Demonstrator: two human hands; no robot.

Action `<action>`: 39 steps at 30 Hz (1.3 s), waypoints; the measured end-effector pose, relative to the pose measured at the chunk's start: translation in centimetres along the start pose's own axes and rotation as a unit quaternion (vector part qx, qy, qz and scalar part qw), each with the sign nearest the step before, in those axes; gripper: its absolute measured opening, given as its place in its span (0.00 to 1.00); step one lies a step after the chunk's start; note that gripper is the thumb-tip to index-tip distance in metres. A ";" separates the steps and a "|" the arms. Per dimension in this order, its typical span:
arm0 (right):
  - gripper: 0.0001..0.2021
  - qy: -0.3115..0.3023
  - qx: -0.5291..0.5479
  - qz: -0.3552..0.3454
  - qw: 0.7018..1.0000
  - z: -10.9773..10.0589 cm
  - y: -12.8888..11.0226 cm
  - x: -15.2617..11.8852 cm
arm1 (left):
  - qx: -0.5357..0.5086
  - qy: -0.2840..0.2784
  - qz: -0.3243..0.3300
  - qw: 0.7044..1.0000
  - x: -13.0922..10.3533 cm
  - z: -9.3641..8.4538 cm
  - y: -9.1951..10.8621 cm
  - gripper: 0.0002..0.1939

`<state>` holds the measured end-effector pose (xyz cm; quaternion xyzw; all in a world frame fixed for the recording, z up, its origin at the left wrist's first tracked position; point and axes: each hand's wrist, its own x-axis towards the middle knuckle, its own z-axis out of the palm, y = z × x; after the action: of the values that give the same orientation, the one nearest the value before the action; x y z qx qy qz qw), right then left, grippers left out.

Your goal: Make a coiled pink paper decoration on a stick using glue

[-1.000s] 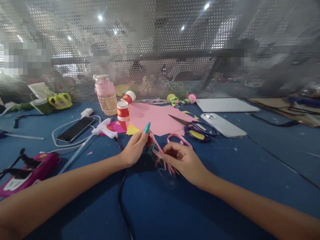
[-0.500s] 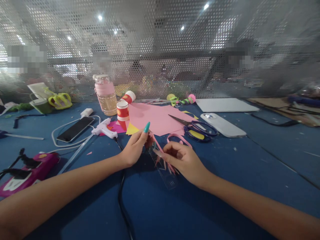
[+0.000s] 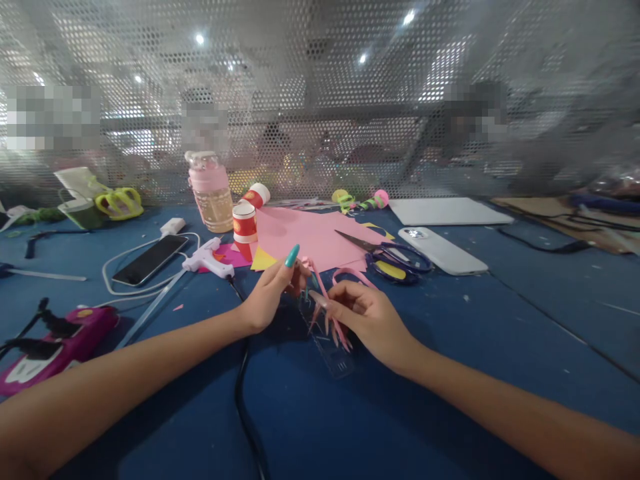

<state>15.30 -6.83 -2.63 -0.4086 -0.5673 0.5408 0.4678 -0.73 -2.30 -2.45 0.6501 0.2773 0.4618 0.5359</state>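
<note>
My left hand [image 3: 270, 291] is closed, its fingertips at the upper end of a narrow pink paper strip [image 3: 319, 275]. My right hand [image 3: 369, 319] pinches the same strip lower down between thumb and fingers. Beyond my right fingers a loop of the pink paper curls up, and fringed or pointed pink ends hang below them. Underneath both hands lies a clear plastic ruler [image 3: 336, 360] on the blue table. Open scissors with dark blue handles [image 3: 397, 261] rest on pink paper sheets [image 3: 305, 230] just beyond my right hand.
A white glue gun [image 3: 209, 259] and a phone [image 3: 151, 260] lie to the left, near a magenta power strip [image 3: 83, 340]. A black cable [image 3: 245, 400] crosses the front. Paper cups [image 3: 245, 225] and a bottle [image 3: 213, 193] stand behind; a white phone [image 3: 443, 250] lies right.
My right hand has shifted slightly, and the pink strip now bends more between my hands. The loop behind my right fingers looks smaller. My left hand stays almost in place.
</note>
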 end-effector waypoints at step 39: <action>0.23 0.006 0.028 0.037 0.999 0.4 0.5 1.0 | 0.004 0.049 -0.027 0.998 2.8 -1.9 1.5 0.14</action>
<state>14.70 -5.94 -3.05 -0.4191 -0.5335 0.5709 0.4624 -1.45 0.53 -0.19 0.6208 0.3225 0.4774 0.5317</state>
